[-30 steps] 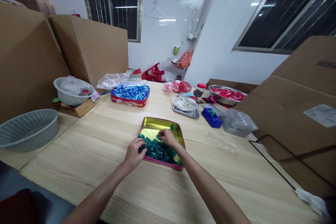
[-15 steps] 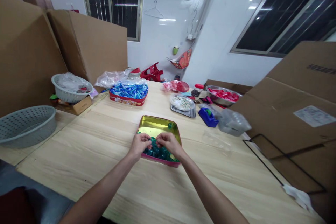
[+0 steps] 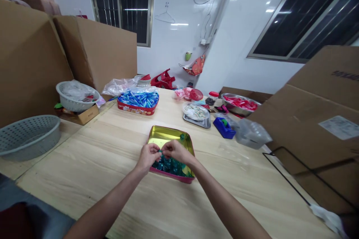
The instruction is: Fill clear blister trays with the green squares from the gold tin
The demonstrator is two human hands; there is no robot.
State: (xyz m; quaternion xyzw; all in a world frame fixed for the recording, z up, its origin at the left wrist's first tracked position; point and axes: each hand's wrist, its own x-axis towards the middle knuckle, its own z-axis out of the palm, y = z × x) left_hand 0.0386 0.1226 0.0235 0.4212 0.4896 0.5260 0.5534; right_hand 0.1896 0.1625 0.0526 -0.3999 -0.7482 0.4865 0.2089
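Observation:
A shallow rectangular tin [image 3: 190, 142] with a gold inside and a pink-red outer wall sits on the table in front of me. Shiny see-through green pieces [image 3: 172, 166] are heaped in its near half, and one lies apart by the far right corner. Over the tin's left part, my left hand [image 3: 148, 157] and my right hand [image 3: 177, 151] meet in a fingertip pinch. Between the fingertips shows a small green piece, its exact kind too small to make out. Both hands are closed, and fingers partly cover the piece.
Behind the tin stands a red tin [image 3: 138, 110] of blue pieces. To the right are a metal tray [image 3: 206, 122], a blue tape dispenser [image 3: 224, 129], a clear plastic container [image 3: 252, 134] and a steel bowl [image 3: 240, 111] of pink-red pieces. Grey baskets [image 3: 30, 138] and cardboard boxes flank the table.
My right hand has moved left, so its fingertips now touch those of my left hand at the small green piece. The camera view has shifted slightly.

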